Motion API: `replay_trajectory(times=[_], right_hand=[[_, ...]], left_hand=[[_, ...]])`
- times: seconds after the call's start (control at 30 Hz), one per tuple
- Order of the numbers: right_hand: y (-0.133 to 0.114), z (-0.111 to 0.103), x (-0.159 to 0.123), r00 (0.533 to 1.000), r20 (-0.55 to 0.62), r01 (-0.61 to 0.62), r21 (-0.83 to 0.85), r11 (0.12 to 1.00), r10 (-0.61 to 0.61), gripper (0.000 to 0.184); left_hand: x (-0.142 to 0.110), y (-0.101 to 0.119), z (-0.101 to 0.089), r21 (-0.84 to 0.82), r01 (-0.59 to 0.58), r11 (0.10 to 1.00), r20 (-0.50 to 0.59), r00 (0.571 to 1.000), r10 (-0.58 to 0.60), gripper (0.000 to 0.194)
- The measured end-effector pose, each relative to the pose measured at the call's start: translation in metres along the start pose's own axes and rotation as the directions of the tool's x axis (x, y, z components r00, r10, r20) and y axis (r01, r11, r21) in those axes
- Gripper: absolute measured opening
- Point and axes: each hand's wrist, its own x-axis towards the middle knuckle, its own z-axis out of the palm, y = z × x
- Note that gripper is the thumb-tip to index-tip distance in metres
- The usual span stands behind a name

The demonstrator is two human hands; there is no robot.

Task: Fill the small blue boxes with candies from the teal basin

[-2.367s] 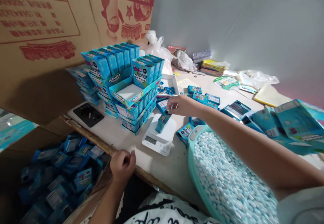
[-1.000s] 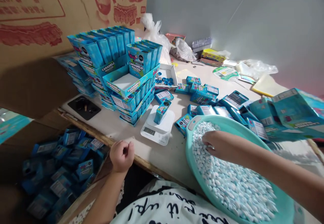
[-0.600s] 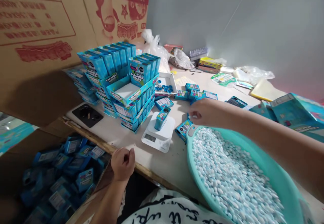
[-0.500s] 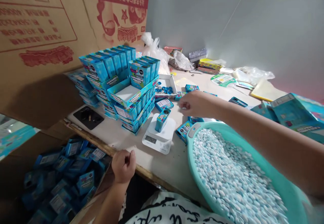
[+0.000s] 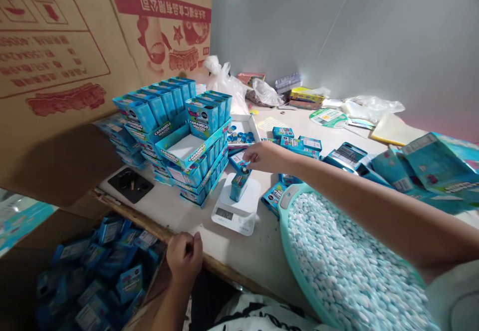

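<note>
A small blue printed box (image 5: 239,186) stands upright on the white kitchen scale (image 5: 248,219). My right hand (image 5: 262,155) is just above it, with fingers pinched together close to the box's top; what they hold, if anything, is too small to make out. Closed in a loose fist, my left hand (image 5: 184,256) is at the table's front edge, with nothing visible in it. Right of the scale, a turquoise basin (image 5: 286,238) holds many pale blue and white candies (image 5: 348,256).
Stacked blue boxes in trays (image 5: 187,156) rise left of the scale. Behind, a white tray (image 5: 245,121) holds small round caps. Loose blue boxes (image 5: 275,196) lie near the basin. A carton below left is full of blue boxes (image 5: 105,256). A black pad (image 5: 130,185) lies near the edge.
My right hand has moved left from the loose boxes to the top of the box on the scale. My left hand stays in a fist by the table edge.
</note>
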Motion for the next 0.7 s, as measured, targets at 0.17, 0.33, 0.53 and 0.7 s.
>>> replay_trajectory(times=[0.17, 0.33, 0.53, 0.7], right_hand=[[0.016, 0.0, -0.001, 0.995, 0.001, -0.1, 0.072, 0.992, 0.101, 0.019], [0.048, 0.025, 0.021, 0.929, 0.128, -0.32, -0.197, 0.927, 0.347, 0.023], [0.072, 0.065, 0.05, 0.779, 0.306, -0.501, -0.221, 0.837, 0.547, 0.037], [0.087, 0.08, 0.054, 0.809, 0.221, -0.521, -0.157, 0.839, 0.544, 0.036]], left_hand=[[0.0, -0.001, 0.0, -0.021, -0.015, 1.0, 0.0, 1.0, 0.015, 0.034], [0.003, -0.001, 0.0, -0.07, -0.07, 0.995, 0.004, 0.997, 0.071, 0.033], [0.0, -0.005, -0.001, -0.094, -0.071, 0.993, 0.013, 0.997, 0.073, 0.031], [0.0, -0.005, -0.001, -0.09, -0.075, 0.993, 0.025, 0.997, 0.077, 0.031]])
